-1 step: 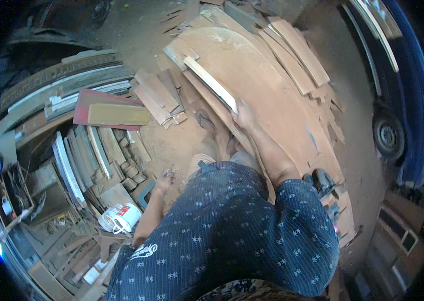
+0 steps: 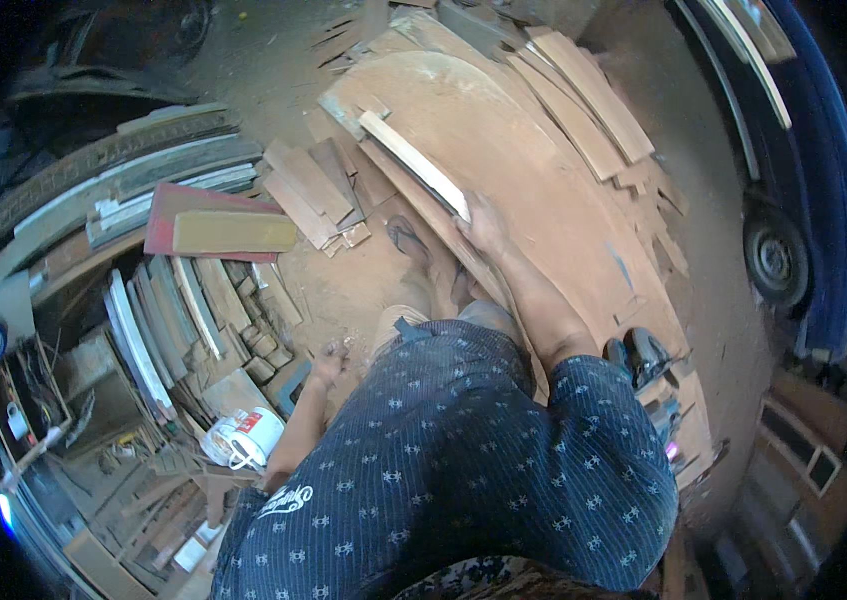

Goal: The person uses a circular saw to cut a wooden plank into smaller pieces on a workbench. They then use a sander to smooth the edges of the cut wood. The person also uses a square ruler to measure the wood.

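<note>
One pale wood strip [image 2: 413,160], long and narrow, set lengthwise along the left edge of the tabletop [image 2: 553,230]; whether its whole underside touches cannot be told. One right hand [image 2: 484,224], closed around the strip's near end. One left hand [image 2: 330,360], left of the tabletop and well apart from it, fingers partly curled; whether it holds anything cannot be told. Several flat boards [image 2: 593,105], along the tabletop's right edge toward the far end. One dark tool [image 2: 649,356], at the tabletop's near right. Loose brown boards [image 2: 311,188], on the floor left of the tabletop. Step in hand, as judged: one-handed holding or placing of the strip. Next move seemingly calls for a firm grip, the strip's far end guided clear of the edge.
</note>
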Action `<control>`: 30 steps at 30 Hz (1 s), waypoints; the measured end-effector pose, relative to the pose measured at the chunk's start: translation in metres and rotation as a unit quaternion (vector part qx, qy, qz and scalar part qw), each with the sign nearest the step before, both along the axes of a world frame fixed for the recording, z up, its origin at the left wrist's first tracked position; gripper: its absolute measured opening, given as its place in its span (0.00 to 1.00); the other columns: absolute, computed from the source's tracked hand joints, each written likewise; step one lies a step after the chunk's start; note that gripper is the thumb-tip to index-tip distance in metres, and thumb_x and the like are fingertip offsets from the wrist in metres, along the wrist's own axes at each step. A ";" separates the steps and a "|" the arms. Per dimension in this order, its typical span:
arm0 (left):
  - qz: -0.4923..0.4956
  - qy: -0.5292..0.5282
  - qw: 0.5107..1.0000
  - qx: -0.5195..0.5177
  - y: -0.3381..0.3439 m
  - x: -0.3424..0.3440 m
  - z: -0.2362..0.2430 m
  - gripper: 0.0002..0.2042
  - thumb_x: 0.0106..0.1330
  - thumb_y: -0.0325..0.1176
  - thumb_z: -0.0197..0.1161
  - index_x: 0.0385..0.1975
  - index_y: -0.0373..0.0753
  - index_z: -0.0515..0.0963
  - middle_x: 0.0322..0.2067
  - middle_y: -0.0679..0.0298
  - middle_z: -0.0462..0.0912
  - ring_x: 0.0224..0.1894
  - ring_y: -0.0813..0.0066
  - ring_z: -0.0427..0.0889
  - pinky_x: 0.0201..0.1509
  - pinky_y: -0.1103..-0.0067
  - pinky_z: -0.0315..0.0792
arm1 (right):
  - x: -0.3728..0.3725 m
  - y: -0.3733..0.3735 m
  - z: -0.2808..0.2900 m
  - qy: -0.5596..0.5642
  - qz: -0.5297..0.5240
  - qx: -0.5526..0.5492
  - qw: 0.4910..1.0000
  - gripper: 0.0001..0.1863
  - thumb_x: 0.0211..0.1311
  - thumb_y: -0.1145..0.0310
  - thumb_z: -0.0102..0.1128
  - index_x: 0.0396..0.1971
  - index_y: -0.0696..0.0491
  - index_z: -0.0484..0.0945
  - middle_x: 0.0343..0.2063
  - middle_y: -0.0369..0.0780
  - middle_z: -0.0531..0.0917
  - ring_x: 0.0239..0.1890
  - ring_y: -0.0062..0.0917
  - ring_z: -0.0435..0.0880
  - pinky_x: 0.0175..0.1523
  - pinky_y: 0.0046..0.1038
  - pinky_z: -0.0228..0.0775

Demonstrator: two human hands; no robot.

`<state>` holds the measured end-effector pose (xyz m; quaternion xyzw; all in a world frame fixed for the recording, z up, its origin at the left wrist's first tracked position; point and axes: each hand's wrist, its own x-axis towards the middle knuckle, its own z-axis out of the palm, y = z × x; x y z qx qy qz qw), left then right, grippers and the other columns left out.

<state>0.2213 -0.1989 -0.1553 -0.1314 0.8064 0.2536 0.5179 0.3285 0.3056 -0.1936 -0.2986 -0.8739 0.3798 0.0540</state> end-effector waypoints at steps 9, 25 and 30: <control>-0.025 0.060 0.997 0.042 0.008 -0.052 -0.023 0.20 0.77 0.45 0.57 0.59 0.39 0.78 0.38 0.64 0.84 0.37 0.75 0.82 0.40 0.76 0.76 | 0.281 -0.003 0.011 -0.424 -0.043 0.049 0.903 0.14 0.56 0.66 0.62 0.37 0.58 0.88 0.43 0.55 0.87 0.47 0.47 0.87 0.51 0.45 0.79; -0.222 0.163 0.952 0.136 0.102 -0.074 -0.008 0.21 0.74 0.47 0.62 0.53 0.33 0.79 0.40 0.62 0.85 0.42 0.72 0.83 0.51 0.73 0.77 | 0.406 0.003 0.093 -0.552 -0.119 -0.079 0.822 0.17 0.56 0.73 0.64 0.45 0.61 0.85 0.47 0.52 0.87 0.52 0.46 0.87 0.56 0.41 0.80; -0.264 0.142 0.889 0.346 0.237 -0.023 0.034 0.20 0.74 0.45 0.63 0.54 0.33 0.80 0.40 0.59 0.86 0.41 0.71 0.85 0.49 0.73 0.79 | 0.355 -0.065 0.291 -0.309 -0.260 0.020 0.915 0.23 0.58 0.65 0.70 0.51 0.63 0.81 0.43 0.59 0.86 0.49 0.52 0.86 0.54 0.45 0.77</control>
